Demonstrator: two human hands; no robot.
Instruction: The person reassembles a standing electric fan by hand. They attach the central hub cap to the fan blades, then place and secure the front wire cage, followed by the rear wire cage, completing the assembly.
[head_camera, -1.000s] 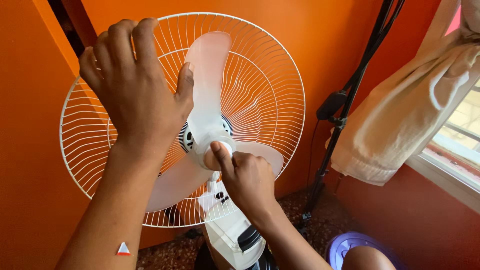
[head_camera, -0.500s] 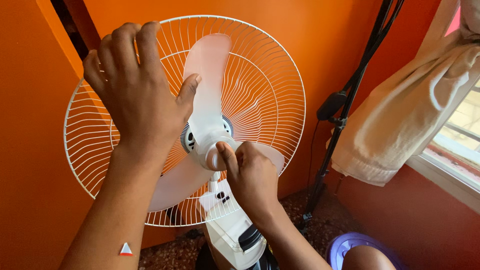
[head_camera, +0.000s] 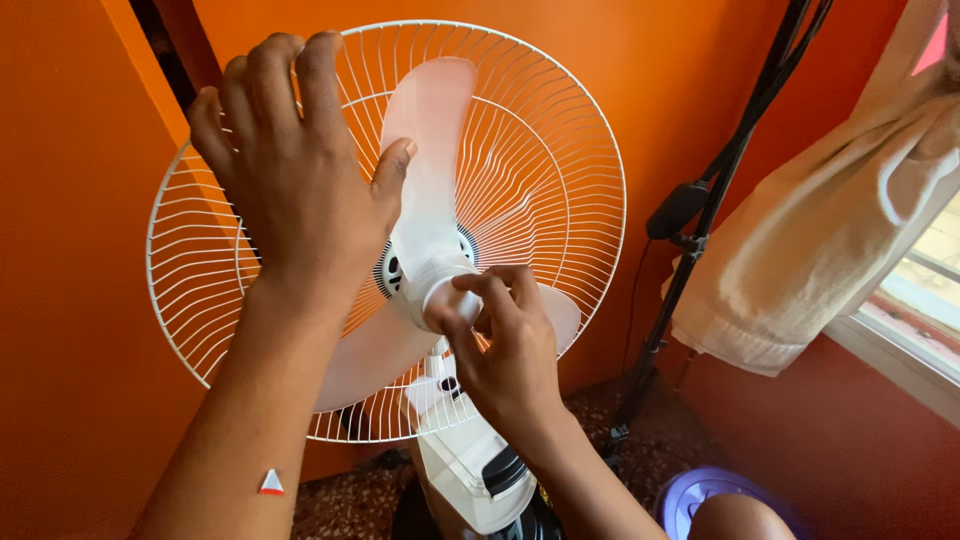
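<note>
Evidently I had caught the work at the hub of the white pedestal fan (head_camera: 455, 455), which stood against the orange wall (head_camera: 70, 330) with its front guard off and only the rear wire grille (head_camera: 560, 150) behind the blades. My left hand (head_camera: 290, 180) lay flat and open, fingers spread and raised in front of the grille, the thumb resting against the edge of the upper translucent blade (head_camera: 432, 140); it closed around nothing, and seemed only to brace the blade against turning. My right hand (head_camera: 505, 350) was lower, its thumb and first fingers pinched closed around the small white hub cap (head_camera: 442, 300) at the centre of the blades, the remaining fingers curled in beneath. I judged that the step in hand was the twisting of that cap on the motor shaft; whether it was being loosened or tightened I could not tell from this view. The next move, as I read it, called for a firm pinch on the cap and a steady left palm, so that the blades did not spin with the twist, and for the fingers to stay clear of the grille wires. Off to the right a black stand (head_camera: 700, 230) leaned by the wall, a pale cloth (head_camera: 820, 240) hung beside the window, and a purple round lid (head_camera: 700, 490) lay on the floor
</note>
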